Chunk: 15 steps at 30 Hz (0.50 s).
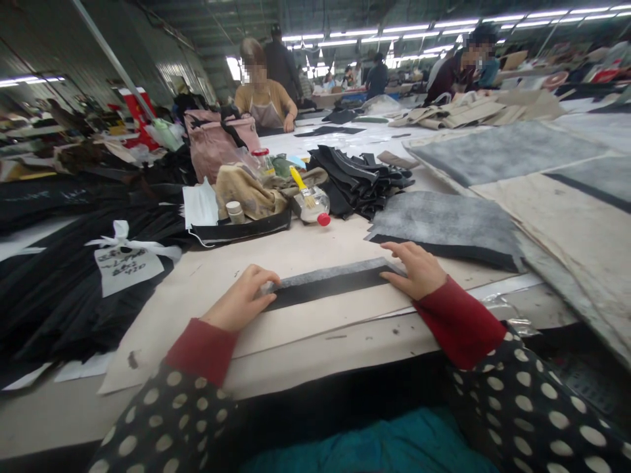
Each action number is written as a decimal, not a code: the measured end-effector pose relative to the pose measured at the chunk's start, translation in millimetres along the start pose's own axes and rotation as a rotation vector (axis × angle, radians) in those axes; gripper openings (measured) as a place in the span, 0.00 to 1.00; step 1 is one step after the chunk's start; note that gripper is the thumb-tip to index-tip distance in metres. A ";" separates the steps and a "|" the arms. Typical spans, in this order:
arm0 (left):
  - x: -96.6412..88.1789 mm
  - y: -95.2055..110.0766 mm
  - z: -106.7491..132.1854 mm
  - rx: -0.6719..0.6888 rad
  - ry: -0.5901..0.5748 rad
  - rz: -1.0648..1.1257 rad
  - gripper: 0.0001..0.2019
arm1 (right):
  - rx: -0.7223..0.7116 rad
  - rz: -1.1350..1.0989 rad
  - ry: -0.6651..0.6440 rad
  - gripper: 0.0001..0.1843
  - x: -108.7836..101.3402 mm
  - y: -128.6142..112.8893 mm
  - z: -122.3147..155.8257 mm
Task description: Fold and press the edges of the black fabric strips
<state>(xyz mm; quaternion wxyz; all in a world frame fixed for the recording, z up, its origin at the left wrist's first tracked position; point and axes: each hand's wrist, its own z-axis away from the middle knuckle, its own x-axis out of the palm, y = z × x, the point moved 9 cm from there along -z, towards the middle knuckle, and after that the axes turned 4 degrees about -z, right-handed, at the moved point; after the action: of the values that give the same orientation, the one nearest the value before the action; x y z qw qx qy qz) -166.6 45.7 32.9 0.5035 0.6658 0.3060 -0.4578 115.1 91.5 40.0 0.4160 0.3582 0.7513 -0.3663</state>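
A long narrow strip of fabric (335, 284), black along the front and mottled grey along the back, lies across the pale sheet on the table. My left hand (244, 295) grips its left end, thumb at the front edge and index finger at the back. At the right end, my right hand (417, 268) has its thumb on the front edge and its fingers curved over the far side, holding that end between them. Just beyond my right hand rests a larger grey fabric piece (444, 220) with a black border.
A black tray (241, 228) holds a stained cloth and a small jar. Beside it are a yellow-handled brush (300, 180) and a red-capped clear bottle (312, 205). Black pieces (352, 177) are heaped behind. Tagged black fabric (44, 295) lies left. A co-worker (266, 105) stands across the table.
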 end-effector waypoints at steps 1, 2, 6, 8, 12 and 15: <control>1.6 1.1 -0.8 0.020 -0.026 0.002 0.10 | -0.011 -0.016 -0.007 0.22 0.3 0.9 1.0; 3.0 1.3 -1.4 0.034 -0.048 0.004 0.09 | -0.027 -0.029 -0.020 0.17 1.3 1.1 2.0; 4.3 -3.1 -1.4 0.062 -0.089 -0.007 0.11 | -0.078 -0.078 -0.086 0.10 6.3 1.8 5.7; 5.9 -6.2 1.2 0.077 -0.135 -0.015 0.12 | -0.078 -0.111 -0.108 0.11 7.1 3.3 7.8; 5.6 -16.0 7.8 0.078 -0.239 -0.025 0.15 | -0.053 -0.159 -0.144 0.12 9.0 6.9 10.8; -6.4 -14.8 5.8 0.049 -0.228 -0.067 0.15 | -0.032 -0.184 -0.156 0.12 10.5 9.4 10.7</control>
<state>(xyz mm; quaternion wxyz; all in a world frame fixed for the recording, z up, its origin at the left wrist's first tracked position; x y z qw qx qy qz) -183.7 45.1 32.6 0.5030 0.6108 0.2577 -0.5545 122.8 89.3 24.2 0.4436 0.2516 0.7521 -0.4175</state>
